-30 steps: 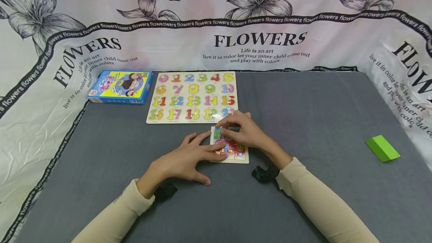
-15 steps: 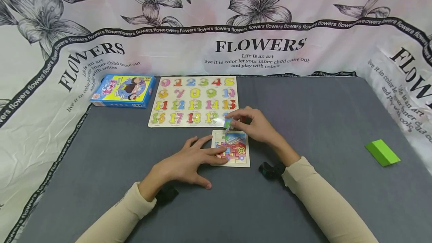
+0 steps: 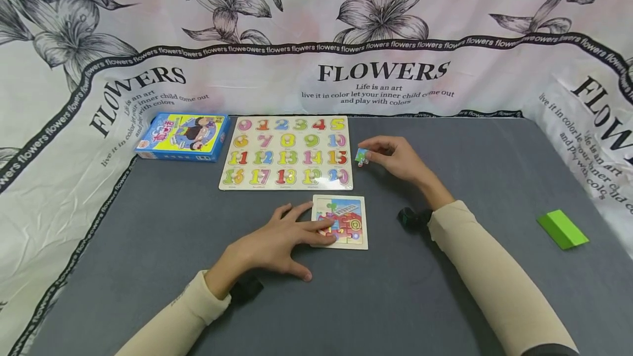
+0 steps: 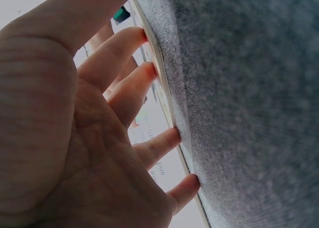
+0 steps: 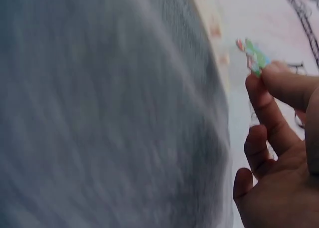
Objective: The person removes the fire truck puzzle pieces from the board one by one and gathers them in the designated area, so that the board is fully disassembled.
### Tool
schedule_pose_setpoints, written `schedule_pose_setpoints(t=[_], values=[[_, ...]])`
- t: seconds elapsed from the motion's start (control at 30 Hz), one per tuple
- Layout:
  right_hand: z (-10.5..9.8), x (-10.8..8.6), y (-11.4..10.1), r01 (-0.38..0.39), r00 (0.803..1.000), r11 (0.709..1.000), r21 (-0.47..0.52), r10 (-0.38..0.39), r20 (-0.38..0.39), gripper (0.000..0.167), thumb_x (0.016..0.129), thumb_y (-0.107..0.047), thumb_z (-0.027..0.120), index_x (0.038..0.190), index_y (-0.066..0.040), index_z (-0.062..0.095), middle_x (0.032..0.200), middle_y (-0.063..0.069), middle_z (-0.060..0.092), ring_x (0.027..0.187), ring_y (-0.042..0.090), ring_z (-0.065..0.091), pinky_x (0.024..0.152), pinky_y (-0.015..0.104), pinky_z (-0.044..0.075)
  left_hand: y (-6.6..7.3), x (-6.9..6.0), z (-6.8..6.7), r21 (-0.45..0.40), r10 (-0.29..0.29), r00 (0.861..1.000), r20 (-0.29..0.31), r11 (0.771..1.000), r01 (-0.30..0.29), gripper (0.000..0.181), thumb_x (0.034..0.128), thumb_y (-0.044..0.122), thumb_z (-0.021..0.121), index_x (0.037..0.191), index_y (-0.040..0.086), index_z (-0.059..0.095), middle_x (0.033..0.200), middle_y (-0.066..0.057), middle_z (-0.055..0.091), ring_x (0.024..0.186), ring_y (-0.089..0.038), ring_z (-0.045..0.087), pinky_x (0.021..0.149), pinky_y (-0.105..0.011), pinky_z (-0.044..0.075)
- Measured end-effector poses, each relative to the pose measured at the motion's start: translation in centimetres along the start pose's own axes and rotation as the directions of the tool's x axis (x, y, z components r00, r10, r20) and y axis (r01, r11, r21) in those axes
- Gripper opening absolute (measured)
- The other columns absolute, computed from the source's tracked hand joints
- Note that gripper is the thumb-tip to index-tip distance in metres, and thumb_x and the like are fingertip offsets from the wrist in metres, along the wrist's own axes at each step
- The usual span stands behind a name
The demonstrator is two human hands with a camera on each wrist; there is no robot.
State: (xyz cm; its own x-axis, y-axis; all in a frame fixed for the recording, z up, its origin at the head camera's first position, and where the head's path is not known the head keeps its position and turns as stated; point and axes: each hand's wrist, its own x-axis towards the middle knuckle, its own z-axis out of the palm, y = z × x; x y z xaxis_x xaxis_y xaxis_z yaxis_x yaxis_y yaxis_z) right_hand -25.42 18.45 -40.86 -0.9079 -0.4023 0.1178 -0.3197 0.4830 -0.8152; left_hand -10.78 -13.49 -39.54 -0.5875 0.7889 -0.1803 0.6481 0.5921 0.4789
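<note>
A small square picture puzzle [image 3: 353, 223] in a pale frame lies flat at mid-table, its upper left corner lacking a piece. My left hand [image 3: 277, 240] rests spread on its left side, two fingertips on the picture. Right of the number board, my right hand [image 3: 400, 163] pinches a small blue-green puzzle piece [image 3: 362, 156] between thumb and index finger. In the right wrist view that piece [image 5: 256, 57] sticks out beyond the fingertips of my right hand [image 5: 284, 153]. The left wrist view shows my left hand [image 4: 109, 123] with fingers spread along the frame's edge.
The number board [image 3: 287, 153] lies behind the puzzle, with a blue and yellow box [image 3: 184, 136] to its left. A bright green block [image 3: 562, 229] sits far right on the grey table cloth. Floral fabric [image 3: 386, 78] hangs along the back.
My right hand has lifted the blue-green piece off the puzzle's upper left and carried it back and to the right, past the number board's edge. My left hand has stayed on the puzzle.
</note>
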Motion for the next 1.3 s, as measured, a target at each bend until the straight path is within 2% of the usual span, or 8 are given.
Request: schedule_pose_setpoints(t=[0.1,0.3,0.47,0.77,1.0,1.1,1.17,1.3], values=[[-0.9,0.3,0.2,-0.016,1.0,1.0,-0.013,0.017,0.022,0.03,0.101,-0.017,0.064,0.129,-0.009,0.071,0.12,0.016,0.071,0.094,0.01,0.063,0.083,0.025,0.048,0.0,-0.1,0.0,0.001,0.003,1.0,-0.003,1.0,-0.003,0.081,0.0796,0.049,0.085,0.151,0.036,0.049,0.166,0.012,0.032,0.16,-0.037,0.005,0.12,-0.07,0.007],[-2.0,0.9,1.3,-0.06,0.996,0.995,-0.081,0.065,0.056,0.03,0.102,-0.013,0.062,0.13,-0.005,0.069,0.11,0.02,0.072,0.091,0.021,0.063,0.08,0.028,0.046,0.2,-0.1,0.0,0.0,0.006,1.0,0.0,1.0,-0.006,0.081,0.0794,0.048,0.085,0.151,0.036,0.049,0.167,0.012,0.032,0.16,-0.036,0.005,0.121,-0.069,0.007],[-2.6,1.4,2.2,-0.099,0.991,0.983,-0.152,0.111,0.074,0.029,0.103,-0.02,0.061,0.13,-0.011,0.07,0.106,0.014,0.071,0.088,0.019,0.059,0.081,0.034,0.044,0.2,0.0,0.0,-0.009,0.005,1.0,-0.001,1.0,-0.005,0.08,0.0796,0.048,0.085,0.151,0.036,0.05,0.166,0.012,0.032,0.16,-0.036,0.005,0.12,-0.07,0.007],[-3.0,1.4,2.5,-0.121,0.985,0.982,-0.148,0.137,0.106,0.039,0.092,-0.019,0.077,0.128,-0.006,0.069,0.104,0.012,0.064,0.086,0.018,0.055,0.077,0.026,0.044,0.2,0.1,-0.1,-0.014,0.011,1.0,-0.003,1.0,-0.011,0.081,0.0789,0.047,0.086,0.151,0.037,0.05,0.166,0.012,0.033,0.16,-0.036,0.005,0.12,-0.07,0.007],[-2.8,1.5,2.9,-0.086,0.993,0.975,-0.204,0.101,0.067,0.03,0.093,-0.017,0.076,0.121,-0.005,0.073,0.101,0.011,0.065,0.083,0.02,0.053,0.08,0.034,0.04,0.2,0.1,-0.1,-0.021,0.008,1.0,-0.004,1.0,-0.008,0.081,0.079,0.046,0.086,0.151,0.037,0.049,0.166,0.012,0.032,0.16,-0.036,0.005,0.12,-0.07,0.007],[-2.8,1.7,3.1,-0.061,0.996,0.971,-0.233,0.074,0.045,0.03,0.093,-0.018,0.075,0.121,-0.006,0.073,0.101,0.012,0.065,0.088,0.023,0.05,0.091,0.044,0.029,0.1,0.1,-0.1,-0.02,0.004,1.0,0.001,1.0,-0.004,0.081,0.0797,0.046,0.085,0.151,0.037,0.049,0.166,0.012,0.032,0.16,-0.036,0.005,0.12,-0.07,0.007],[-2.8,1.8,3.3,-0.054,0.998,0.966,-0.251,0.063,0.027,0.03,0.093,-0.019,0.075,0.121,-0.007,0.073,0.102,0.014,0.065,0.093,0.025,0.047,0.093,0.049,0.022,0.1,0.1,-0.1,-0.014,0.001,1.0,0.002,1.0,-0.001,0.081,0.0799,0.046,0.085,0.151,0.037,0.049,0.166,0.013,0.032,0.16,-0.036,0.005,0.12,-0.07,0.007],[-2.8,2.2,3.5,-0.061,0.998,0.957,-0.285,0.062,-0.004,0.031,0.094,-0.021,0.074,0.123,-0.009,0.073,0.106,0.016,0.063,0.098,0.029,0.041,0.09,0.052,0.017,0.2,0.0,-0.1,-0.004,-0.005,1.0,-0.002,1.0,0.005,0.08,0.0797,0.047,0.085,0.151,0.037,0.049,0.166,0.013,0.032,0.16,-0.037,0.006,0.12,-0.07,0.008]])
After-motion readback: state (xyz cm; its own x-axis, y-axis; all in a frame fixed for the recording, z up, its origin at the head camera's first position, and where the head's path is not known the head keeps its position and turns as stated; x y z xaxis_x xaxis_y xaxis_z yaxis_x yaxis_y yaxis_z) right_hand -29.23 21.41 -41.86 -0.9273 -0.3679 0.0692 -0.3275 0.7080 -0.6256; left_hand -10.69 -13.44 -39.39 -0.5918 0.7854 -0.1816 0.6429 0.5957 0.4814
